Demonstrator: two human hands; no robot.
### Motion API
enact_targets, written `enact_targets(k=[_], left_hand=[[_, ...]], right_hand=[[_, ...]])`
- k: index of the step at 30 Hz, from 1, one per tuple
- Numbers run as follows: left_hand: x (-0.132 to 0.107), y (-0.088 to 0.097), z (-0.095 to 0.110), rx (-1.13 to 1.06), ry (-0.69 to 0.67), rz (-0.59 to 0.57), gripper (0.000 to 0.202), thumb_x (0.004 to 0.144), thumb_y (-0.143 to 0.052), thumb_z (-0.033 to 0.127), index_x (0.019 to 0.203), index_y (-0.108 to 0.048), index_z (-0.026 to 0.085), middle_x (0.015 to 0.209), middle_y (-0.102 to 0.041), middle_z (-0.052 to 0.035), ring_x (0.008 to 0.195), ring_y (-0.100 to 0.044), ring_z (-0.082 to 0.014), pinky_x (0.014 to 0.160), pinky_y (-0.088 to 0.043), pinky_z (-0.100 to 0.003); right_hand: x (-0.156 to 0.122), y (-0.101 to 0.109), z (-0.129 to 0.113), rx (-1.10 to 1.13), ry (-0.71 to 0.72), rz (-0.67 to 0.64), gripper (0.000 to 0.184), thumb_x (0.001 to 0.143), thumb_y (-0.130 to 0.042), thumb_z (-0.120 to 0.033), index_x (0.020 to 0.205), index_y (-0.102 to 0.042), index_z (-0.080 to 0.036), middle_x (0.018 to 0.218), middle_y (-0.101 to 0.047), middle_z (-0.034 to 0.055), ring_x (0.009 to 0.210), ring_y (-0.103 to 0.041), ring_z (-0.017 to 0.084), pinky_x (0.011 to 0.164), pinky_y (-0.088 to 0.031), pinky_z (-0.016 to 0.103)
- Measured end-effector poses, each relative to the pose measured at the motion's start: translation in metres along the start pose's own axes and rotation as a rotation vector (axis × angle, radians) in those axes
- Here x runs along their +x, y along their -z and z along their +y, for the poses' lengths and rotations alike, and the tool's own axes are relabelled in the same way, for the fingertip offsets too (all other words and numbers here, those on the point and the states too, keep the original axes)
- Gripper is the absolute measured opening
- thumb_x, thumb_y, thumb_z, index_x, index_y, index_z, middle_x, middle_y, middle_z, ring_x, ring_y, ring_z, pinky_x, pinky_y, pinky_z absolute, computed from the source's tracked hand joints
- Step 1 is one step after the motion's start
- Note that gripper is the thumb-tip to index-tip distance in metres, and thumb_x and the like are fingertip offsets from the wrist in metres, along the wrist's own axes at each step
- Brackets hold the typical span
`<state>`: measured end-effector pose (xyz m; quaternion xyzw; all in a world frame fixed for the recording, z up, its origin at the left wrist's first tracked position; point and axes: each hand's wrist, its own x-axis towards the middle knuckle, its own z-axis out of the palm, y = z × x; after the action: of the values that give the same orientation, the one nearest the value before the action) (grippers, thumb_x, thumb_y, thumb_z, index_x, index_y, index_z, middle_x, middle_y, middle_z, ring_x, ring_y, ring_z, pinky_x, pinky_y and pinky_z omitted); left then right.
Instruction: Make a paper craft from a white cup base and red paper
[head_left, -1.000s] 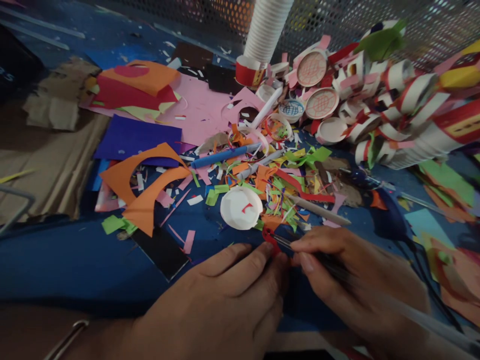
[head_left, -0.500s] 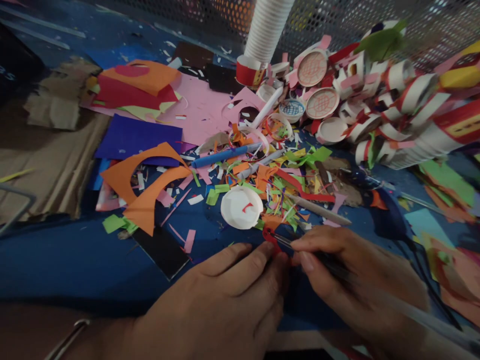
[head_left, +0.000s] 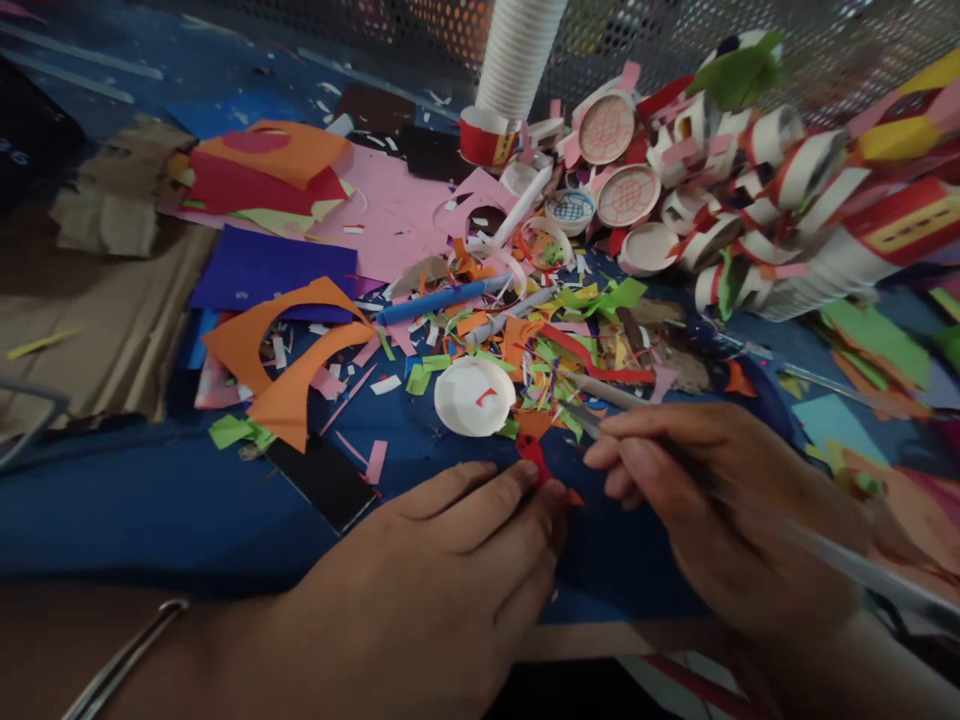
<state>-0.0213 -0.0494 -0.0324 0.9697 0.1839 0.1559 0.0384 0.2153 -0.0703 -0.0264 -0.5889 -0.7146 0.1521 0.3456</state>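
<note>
My left hand (head_left: 457, 570) lies flat on the blue table, fingers stretched out, with its fingertips pressing on a small red paper piece (head_left: 536, 458). My right hand (head_left: 712, 500) is closed around a thin pen-like tool (head_left: 825, 545) whose tip points up and left, lifted a little above and to the right of the red piece. Just beyond the hands lies a white paper disc (head_left: 474, 396) with a red mark on it, among many coloured paper scraps.
Orange curved cut-outs (head_left: 289, 350), a purple sheet (head_left: 274, 270) and pink paper (head_left: 397, 215) lie at the left. A blue pen (head_left: 439, 300) lies mid-table. A stack of white cups (head_left: 517, 55) and decorated paper cups (head_left: 750, 190) fill the back right. Cardboard (head_left: 90, 320) covers the far left.
My right hand has lifted the tool's tip off the red piece, up and to the right. The left hand stays on the piece. The view has shifted slightly.
</note>
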Motion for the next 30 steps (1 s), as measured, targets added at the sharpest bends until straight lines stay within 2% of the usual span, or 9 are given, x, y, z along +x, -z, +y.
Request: enact_targets(k=[7, 11, 17, 23, 30], left_hand=[[0.0, 0.001, 0.001, 0.072, -0.041, -0.001, 0.053, 0.104, -0.026, 0.013, 0.136, -0.067, 0.009, 0.139, -0.072, -0.0058, 0.126, -0.063, -0.0248, 0.11, -0.038, -0.04], [0.0, 0.0, -0.001, 0.065, -0.083, -0.014, 0.051, 0.103, -0.029, 0.014, 0.134, -0.068, 0.008, 0.139, -0.072, -0.0072, 0.125, -0.064, -0.0257, 0.11, -0.04, -0.04], [-0.002, 0.0, -0.002, 0.084, -0.117, 0.017, 0.049, 0.102, -0.031, 0.011, 0.131, -0.07, 0.009, 0.138, -0.073, -0.0073, 0.125, -0.066, -0.0231, 0.11, -0.043, -0.037], [-0.002, -0.001, 0.0, 0.1, -0.127, 0.007, 0.048, 0.099, -0.035, 0.011, 0.132, -0.069, 0.006, 0.141, -0.07, -0.0102, 0.129, -0.065, -0.0234, 0.111, -0.045, -0.035], [-0.003, -0.003, -0.002, 0.077, -0.141, -0.044, 0.045, 0.098, -0.043, 0.013, 0.137, -0.064, 0.006, 0.147, -0.066, -0.0119, 0.135, -0.06, -0.0252, 0.116, -0.043, -0.037]], right_hand=[[0.011, -0.006, 0.003, -0.06, 0.091, -0.027, 0.013, 0.1, -0.064, -0.025, 0.111, -0.07, -0.027, 0.095, -0.079, -0.0003, 0.071, -0.073, 0.015, 0.078, -0.06, 0.033], [0.016, -0.008, 0.004, -0.045, 0.16, -0.055, 0.016, 0.097, -0.066, -0.02, 0.112, -0.07, -0.023, 0.099, -0.079, 0.0013, 0.084, -0.075, 0.016, 0.082, -0.059, 0.029], [0.024, -0.008, 0.003, -0.023, 0.256, -0.201, 0.02, 0.097, -0.062, -0.018, 0.117, -0.067, -0.019, 0.111, -0.077, 0.0057, 0.101, -0.074, 0.018, 0.088, -0.056, 0.029], [0.031, -0.006, 0.001, 0.042, 0.219, -0.321, 0.022, 0.095, -0.064, -0.019, 0.116, -0.066, -0.02, 0.106, -0.074, 0.0036, 0.088, -0.07, 0.016, 0.078, -0.053, 0.027], [0.036, -0.006, 0.004, 0.065, 0.194, -0.397, 0.02, 0.094, -0.063, -0.018, 0.114, -0.065, -0.021, 0.105, -0.072, 0.0026, 0.087, -0.067, 0.017, 0.077, -0.05, 0.03]])
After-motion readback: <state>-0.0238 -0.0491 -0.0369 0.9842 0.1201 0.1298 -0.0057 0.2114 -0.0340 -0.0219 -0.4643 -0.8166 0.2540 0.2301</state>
